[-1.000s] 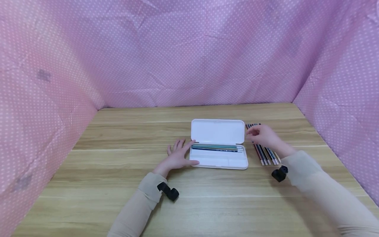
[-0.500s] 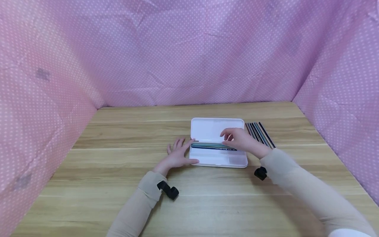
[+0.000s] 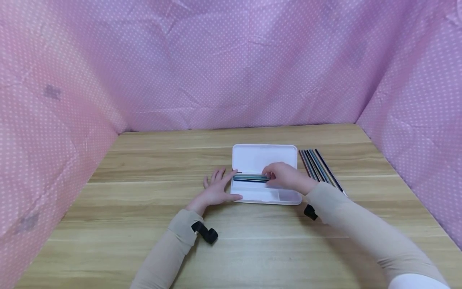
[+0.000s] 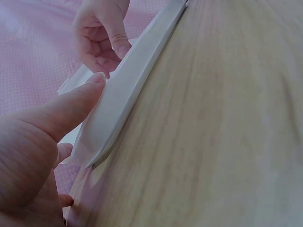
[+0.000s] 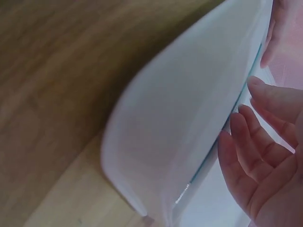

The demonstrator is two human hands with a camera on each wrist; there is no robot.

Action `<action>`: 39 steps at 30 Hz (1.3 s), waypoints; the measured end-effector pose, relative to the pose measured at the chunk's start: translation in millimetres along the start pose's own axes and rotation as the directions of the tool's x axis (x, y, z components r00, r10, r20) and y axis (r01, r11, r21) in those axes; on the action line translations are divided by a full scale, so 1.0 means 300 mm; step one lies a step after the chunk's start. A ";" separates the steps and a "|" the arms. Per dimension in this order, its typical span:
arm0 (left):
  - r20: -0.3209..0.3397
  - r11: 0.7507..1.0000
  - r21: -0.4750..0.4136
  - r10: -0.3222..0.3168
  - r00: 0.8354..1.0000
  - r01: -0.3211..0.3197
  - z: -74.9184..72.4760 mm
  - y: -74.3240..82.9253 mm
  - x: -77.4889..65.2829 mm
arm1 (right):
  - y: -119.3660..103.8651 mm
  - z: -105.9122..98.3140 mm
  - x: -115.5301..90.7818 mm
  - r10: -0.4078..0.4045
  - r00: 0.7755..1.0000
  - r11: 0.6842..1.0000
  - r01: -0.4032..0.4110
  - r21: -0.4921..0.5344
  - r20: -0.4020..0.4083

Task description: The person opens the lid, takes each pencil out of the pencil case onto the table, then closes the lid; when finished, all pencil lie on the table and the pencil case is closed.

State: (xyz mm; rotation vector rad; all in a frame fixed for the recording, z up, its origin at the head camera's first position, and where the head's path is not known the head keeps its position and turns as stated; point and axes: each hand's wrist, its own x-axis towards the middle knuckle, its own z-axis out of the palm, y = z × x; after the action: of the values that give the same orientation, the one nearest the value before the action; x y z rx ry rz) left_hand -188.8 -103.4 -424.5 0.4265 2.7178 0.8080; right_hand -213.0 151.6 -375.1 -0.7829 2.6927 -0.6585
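Observation:
A white pencil case [image 3: 265, 154] lies with its lid folded back, and several teal and dark pencils [image 3: 249, 178] rest in its rear compartment. My left hand [image 3: 213, 194] is spread at the case's left end, its thumb on the front corner and index finger near the hinge. Reaching over the case from the right, my right hand [image 3: 285, 176] has its fingertips at the pencils and covers their right ends. In the right wrist view its thumb and fingers are apart beside a teal pencil [image 5: 203, 165]; no pencil shows clearly gripped.
More pencils [image 3: 317, 166] lie side by side on the wooden table [image 3: 173, 160], right of the case, partly hidden by my right forearm. A pink dotted cloth [image 3: 216, 68] hangs behind and along both sides. The front compartments [image 3: 256, 194] of the case show white bottoms.
My right hand has moved left from the pencils on the table to over the case, then lower to the pencils inside. My left hand has stayed at the case's left end.

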 end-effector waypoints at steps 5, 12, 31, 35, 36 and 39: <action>0.004 1.000 -0.011 -0.001 1.000 0.001 0.008 -0.011 -0.001 | 0.009 0.013 -0.001 -0.005 1.000 0.999 0.005 -0.035 0.021; 0.001 0.999 -0.031 0.006 1.000 -0.006 0.007 -0.007 -0.014 | 0.009 0.028 0.010 -0.035 0.999 0.991 0.039 -0.125 0.035; 0.004 1.000 -0.019 0.007 1.000 -0.007 -0.001 -0.003 -0.004 | 0.013 0.005 0.029 -0.125 0.977 0.971 0.156 -0.178 0.173; 0.005 1.000 -0.015 0.008 1.000 -0.008 -0.003 -0.002 -0.003 | 0.003 0.002 0.025 -0.123 0.976 0.968 0.158 -0.197 0.178; 0.005 1.000 -0.015 0.009 1.000 -0.009 -0.003 -0.002 -0.003 | 0.003 0.000 0.023 -0.124 0.977 0.969 0.157 -0.189 0.176; 0.002 1.000 -0.015 0.015 1.000 -0.015 -0.005 0.000 -0.003 | 0.011 -0.007 0.018 -0.140 0.977 0.977 0.163 -0.136 0.161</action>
State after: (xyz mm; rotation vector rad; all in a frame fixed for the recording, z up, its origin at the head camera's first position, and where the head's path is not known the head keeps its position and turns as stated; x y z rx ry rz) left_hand -188.5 -104.5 -422.9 0.4441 2.7077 0.8311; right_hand -219.7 151.9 -375.6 -1.0412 2.5843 -0.4154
